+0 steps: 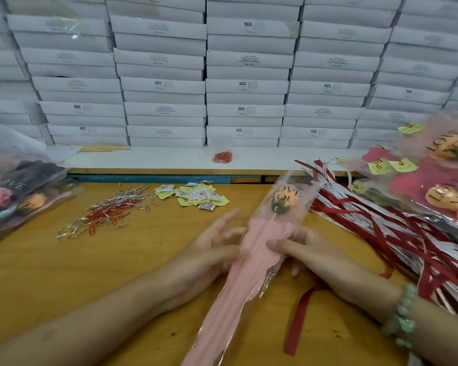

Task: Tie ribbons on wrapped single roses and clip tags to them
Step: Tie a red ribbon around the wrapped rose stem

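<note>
Looking down from head height at a wooden table, a person's two bare forearms reach in from the bottom edge toward a single wrapped rose. It lies slantwise at the centre of the table, its orange bloom pointing up and to the right under clear film printed "LOVE YOU", its pink paper sleeve running down toward the bottom edge. The right hand grips the sleeve at its middle, thumb curled over the top of the pink paper and fingers tucked behind it; a pale green bead bracelet circles that wrist. The left hand rests against the sleeve's left edge with its thumb on the paper and its fingers loosely spread and blurred, so whether it pinches the sleeve cannot be told. One red ribbon lies flat on the table, passing beneath the sleeve near the right wrist. A heap of red and white ribbons sprawls just to the right. Beyond the hands sit a small pile of yellow and white tags and, left of it, a scatter of silver and red paper clips. Clear bags of wrapped roses lie at the far left and far right. A clear jar holding red clips stands on a white ledge, backed by a wall of stacked white boxes.
</note>
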Action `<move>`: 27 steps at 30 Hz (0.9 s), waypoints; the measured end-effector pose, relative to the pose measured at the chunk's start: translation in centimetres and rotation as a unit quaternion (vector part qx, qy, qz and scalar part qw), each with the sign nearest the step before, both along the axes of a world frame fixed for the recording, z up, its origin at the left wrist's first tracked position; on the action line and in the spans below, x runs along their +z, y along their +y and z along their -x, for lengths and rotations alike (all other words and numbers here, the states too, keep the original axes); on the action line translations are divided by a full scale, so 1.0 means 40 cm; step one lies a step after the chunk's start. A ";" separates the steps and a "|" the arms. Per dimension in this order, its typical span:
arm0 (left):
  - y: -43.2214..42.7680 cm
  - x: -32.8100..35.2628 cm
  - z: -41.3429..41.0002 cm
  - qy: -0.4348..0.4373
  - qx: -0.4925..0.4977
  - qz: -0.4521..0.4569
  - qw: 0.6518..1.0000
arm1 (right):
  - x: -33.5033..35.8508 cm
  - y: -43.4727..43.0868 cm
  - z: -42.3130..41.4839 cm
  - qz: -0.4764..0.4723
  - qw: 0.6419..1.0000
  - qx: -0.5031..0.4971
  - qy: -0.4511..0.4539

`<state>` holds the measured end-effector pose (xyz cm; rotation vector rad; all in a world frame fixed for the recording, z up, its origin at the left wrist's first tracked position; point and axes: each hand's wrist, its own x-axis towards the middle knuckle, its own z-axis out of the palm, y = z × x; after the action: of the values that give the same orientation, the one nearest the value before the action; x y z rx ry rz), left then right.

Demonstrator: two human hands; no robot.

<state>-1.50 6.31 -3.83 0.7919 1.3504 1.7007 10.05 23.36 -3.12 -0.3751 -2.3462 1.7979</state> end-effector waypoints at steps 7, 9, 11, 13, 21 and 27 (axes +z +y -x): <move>-0.002 0.000 0.026 -0.089 -0.043 -0.005 0.995 | 0.003 0.007 -0.002 0.054 0.998 -0.010 0.037; -0.006 -0.001 0.031 -0.084 -0.066 0.003 0.994 | 0.004 0.010 -0.003 0.059 0.997 -0.004 0.041; -0.009 0.000 0.035 -0.082 -0.088 0.005 0.993 | 0.002 0.013 -0.004 0.056 0.998 0.004 0.041; -0.013 0.001 0.037 -0.080 -0.107 0.004 0.991 | 0.001 0.015 -0.004 0.054 0.998 0.009 0.040; -0.016 0.008 0.037 -0.075 -0.147 0.005 0.986 | 0.009 0.004 -0.010 0.022 0.997 0.041 0.054; -0.014 0.012 0.029 -0.060 -0.127 0.017 0.990 | 0.013 -0.002 -0.010 0.005 0.998 0.042 0.055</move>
<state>-2.66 5.75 -3.33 0.7935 1.1420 1.4967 10.46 23.29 -2.62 -0.1775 -2.3100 1.8179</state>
